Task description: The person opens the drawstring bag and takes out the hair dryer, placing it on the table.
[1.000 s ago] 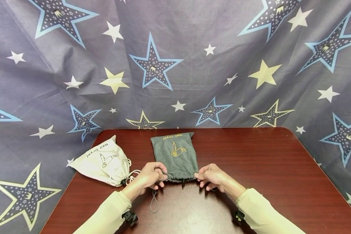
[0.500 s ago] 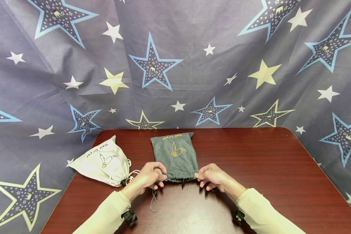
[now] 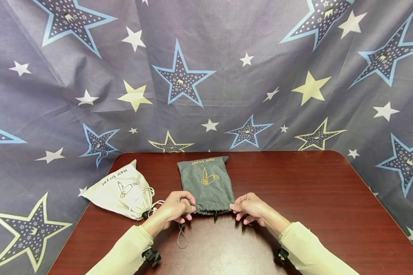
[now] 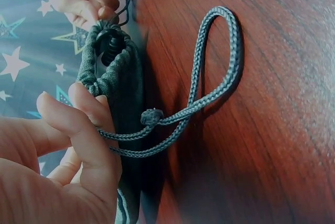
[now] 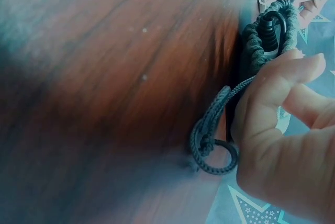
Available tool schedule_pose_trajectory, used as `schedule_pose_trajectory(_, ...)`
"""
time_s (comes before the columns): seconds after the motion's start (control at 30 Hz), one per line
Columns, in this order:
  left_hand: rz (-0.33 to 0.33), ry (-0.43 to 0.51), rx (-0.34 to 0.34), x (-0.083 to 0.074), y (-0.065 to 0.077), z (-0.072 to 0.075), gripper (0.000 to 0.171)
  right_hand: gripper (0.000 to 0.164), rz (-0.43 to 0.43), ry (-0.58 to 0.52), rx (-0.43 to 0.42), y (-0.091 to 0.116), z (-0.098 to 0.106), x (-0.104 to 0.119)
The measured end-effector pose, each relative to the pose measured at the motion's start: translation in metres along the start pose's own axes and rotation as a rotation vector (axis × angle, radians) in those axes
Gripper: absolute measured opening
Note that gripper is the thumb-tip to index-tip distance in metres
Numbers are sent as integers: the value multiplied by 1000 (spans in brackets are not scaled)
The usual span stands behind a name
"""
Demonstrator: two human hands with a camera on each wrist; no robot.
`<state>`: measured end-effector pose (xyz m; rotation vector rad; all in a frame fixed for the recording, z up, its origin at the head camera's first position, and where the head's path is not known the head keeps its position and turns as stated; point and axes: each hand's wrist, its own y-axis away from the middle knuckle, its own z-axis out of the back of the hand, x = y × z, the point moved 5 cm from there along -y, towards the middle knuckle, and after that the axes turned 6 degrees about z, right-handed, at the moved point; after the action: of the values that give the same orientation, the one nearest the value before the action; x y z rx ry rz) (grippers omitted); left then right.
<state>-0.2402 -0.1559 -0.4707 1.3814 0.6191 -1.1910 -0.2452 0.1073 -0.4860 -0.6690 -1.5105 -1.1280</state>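
"Where's the grey bag (image 3: 206,185)?"

"Right of the white bag (image 3: 122,193), near it. The left hand (image 3: 176,208) and right hand (image 3: 250,210) pinch opposite ends of its mouth (image 3: 215,211)."

"How will it handle?"

"Soft, floppy, probably weighted by what's inside; best held by those ends."

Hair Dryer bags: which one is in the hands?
The grey, yellow-printed bag: left hand and right hand hold it. The white, black-printed bag is held by neither.
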Motion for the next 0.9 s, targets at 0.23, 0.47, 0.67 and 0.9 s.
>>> schedule_pose_trajectory(0.23,4,11,1,1,-1,0,14,18,0,-2,-1,0,0,0)
schedule_pose_trajectory(0.47,-22,-6,-2,-2,1,1,14,19,4,-10,-5,0,0,-1)
schedule_pose_trajectory(0.67,-23,-8,-8,-1,2,2,15,18,2,-9,-5,1,0,0)
schedule_pose_trajectory(0.9,-27,0,-7,-1,3,3,16,20,6,-10,-2,0,1,0)
